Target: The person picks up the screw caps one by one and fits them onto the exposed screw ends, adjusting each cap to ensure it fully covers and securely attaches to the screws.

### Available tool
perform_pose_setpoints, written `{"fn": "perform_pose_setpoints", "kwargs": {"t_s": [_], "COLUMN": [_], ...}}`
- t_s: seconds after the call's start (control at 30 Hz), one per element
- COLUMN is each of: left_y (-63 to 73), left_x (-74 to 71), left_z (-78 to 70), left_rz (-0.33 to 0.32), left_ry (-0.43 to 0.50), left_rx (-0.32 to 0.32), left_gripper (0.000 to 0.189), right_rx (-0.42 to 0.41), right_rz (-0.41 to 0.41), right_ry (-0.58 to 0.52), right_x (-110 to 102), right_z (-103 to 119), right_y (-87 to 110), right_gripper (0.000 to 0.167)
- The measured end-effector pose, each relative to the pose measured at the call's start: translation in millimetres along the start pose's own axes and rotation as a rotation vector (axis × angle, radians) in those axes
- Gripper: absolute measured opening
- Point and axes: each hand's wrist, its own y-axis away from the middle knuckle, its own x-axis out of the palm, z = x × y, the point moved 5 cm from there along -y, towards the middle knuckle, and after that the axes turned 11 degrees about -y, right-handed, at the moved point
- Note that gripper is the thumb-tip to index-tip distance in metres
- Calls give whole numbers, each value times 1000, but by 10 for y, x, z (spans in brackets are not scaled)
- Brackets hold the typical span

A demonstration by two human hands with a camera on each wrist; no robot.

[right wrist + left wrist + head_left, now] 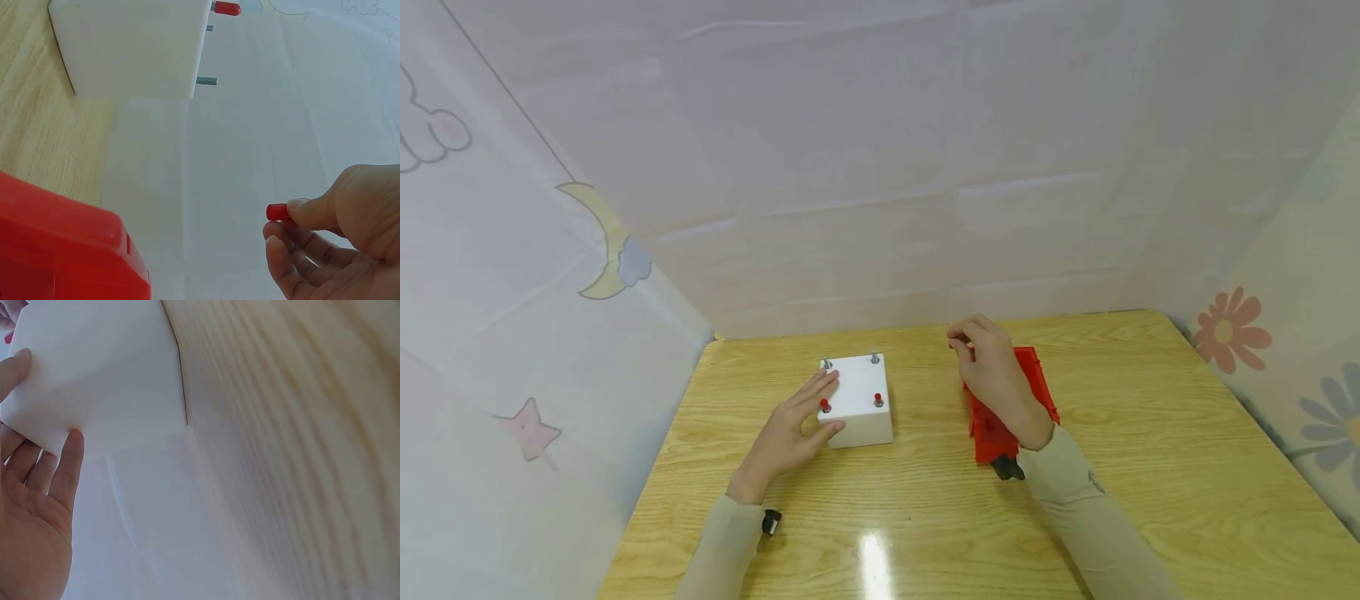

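On the table sits a white box [856,385] with four-cornered top, a metal bolt upright near each corner. The two near bolts carry red caps [877,398]; the two far bolts [875,358] are bare. My left hand [788,435] rests on the box's left side, fingers straight over the top edge, thumb against the front face. In the right wrist view my right hand [340,240] pinches a small red cap [277,212] between thumb and fingertips. That hand is raised above a red tray [1032,375], whose contents are largely hidden by the hand and forearm.
The red tray stands right of the box on a wooden table [917,517]. A black object [1007,467] shows by the right wrist, another black piece [771,522] by the left wrist. Printed cloth [865,208] hangs behind the table and along both sides.
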Motion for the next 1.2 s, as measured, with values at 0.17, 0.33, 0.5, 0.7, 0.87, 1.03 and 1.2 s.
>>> {"fn": "perform_pose_setpoints", "kwargs": {"t_s": [0.17,0.33,0.5,0.7,0.87,1.03,1.2], "left_y": [-4,-6,-3,-9,-12,-11,-8], "left_x": [7,6,5,-3,-9,-8,5], "left_z": [3,-1,-4,-8,-11,-5,10], "left_rz": [20,17,20,27,21,28,37], "left_ry": [10,2,7,14,13,18,18], "left_rx": [-24,-20,-23,-36,-30,-38,-49], "left_gripper": [70,70,69,69,69,70,69], "right_rx": [15,7,-9,-18,-33,-35,-26], "right_rz": [26,27,27,20,9,-1,-2], "right_ry": [-1,-1,-7,-6,4,6,-7], "right_x": [26,36,51,66,80,104,127], "right_z": [7,22,27,33,53,45,32], "right_y": [-17,-28,-38,-55,-71,-85,-99], "right_gripper": [9,11,11,10,8,7,7]}}
